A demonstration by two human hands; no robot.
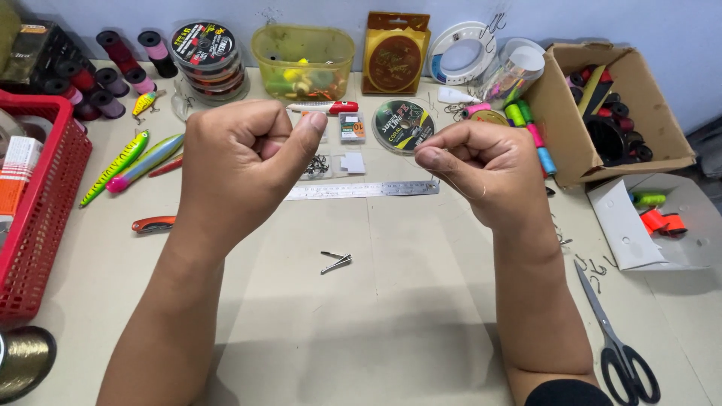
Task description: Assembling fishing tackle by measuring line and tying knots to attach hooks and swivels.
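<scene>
Both hands are raised above the middle of the table, fists curled shut with thumbs pressed against forefingers. The left hand (241, 154) pinches something too fine to make out between thumb and forefinger. The right hand (481, 169) is closed the same way, and a thin fishing line (470, 192) shows as a small loop curving below its thumb; a faint strand seems to run level between the two fists, left to right, though most of it cannot be seen.

Just beyond the hands a metal ruler (361, 190) lies with its long axis parallel to the far edge. Nearer the person, a small nail clipper (335, 262) rests alone on the bare middle of the table (421, 316), which is a pale beige surface. Scissors (618, 346) lie toward the near right corner, blades pointing away, with a few loose hooks (594, 267) beside them.

Along the left edge stands a red basket (37, 218), and beside it lie long green fishing lures (134, 164) pointing toward the far left corner. At the far edge sit stacked line spools (204, 56), a yellow-green plastic box (302, 60) and a flat disc spool (404, 125). A cardboard box (654, 128) of thread bobbins fills the far right corner. Behind the table rises a pale blue-grey wall.
</scene>
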